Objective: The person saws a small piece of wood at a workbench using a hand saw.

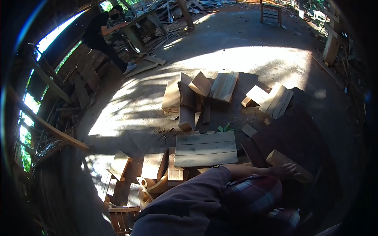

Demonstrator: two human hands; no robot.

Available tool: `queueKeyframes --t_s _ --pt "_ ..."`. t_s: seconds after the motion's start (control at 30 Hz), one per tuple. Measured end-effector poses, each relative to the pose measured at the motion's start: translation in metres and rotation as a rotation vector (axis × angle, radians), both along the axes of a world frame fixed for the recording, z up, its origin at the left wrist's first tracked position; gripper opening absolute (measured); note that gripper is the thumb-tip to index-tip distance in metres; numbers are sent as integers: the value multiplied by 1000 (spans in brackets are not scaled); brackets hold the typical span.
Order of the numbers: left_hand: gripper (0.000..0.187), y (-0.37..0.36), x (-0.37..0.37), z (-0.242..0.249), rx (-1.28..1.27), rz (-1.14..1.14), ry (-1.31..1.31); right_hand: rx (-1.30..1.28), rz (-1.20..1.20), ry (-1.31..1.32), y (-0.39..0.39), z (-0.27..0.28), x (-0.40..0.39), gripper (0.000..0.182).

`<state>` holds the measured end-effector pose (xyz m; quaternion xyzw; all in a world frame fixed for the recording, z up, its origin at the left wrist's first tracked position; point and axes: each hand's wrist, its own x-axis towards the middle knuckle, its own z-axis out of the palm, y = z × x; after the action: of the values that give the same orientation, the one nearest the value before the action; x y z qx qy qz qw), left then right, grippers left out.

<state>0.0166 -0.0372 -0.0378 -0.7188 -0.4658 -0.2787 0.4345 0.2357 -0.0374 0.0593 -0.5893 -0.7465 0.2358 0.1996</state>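
My left hand (286,171) reaches in from the lower left, out of a greyish-purple sleeve (185,200). It lies on a wooden block (278,158), fingers bent over the top; the grip's underside is hidden. The block sits slantwise against a large dark reddish-brown panel (291,135). Plaid cloth (252,192) covers my knees just below the forearm. Left of the hand, a slatted wooden piece (204,149) lies with its pale boards upward. My right hand is not in view.
Wooden boxes (171,94) and slatted pieces (225,86) are piled ahead; another group (277,100) lies to the right. Small wooden pieces (153,165) crowd the lower left. A person (98,33) stands at a bench far left. A chair (271,13) stands at the back.
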Motion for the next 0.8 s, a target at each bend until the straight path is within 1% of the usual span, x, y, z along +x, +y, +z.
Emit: queueKeyframes --t_s 0.1,0.3,0.4,0.5,0.6,0.7,0.8 --pt "53 -2 -1 -1 -88 -4 -36 0 -12 -14 -5 1 -1 31" --pt "54 0 -1 -2 10 17 2 7 -26 -23 -8 3 1 31" --pt "55 1 -1 -4 2 29 29 0 -43 -38 -12 2 6 32" --pt "55 1 1 -5 55 76 46 -2 -54 -43 -13 2 9 32" --pt "52 2 3 -5 -22 -12 -13 -3 -59 -46 -14 2 12 32" --pt "54 -2 4 2 -114 -42 -55 -5 -73 -49 -16 3 16 32" --pt "56 -5 7 10 -222 -76 -245 -4 -92 -54 -18 5 21 32"
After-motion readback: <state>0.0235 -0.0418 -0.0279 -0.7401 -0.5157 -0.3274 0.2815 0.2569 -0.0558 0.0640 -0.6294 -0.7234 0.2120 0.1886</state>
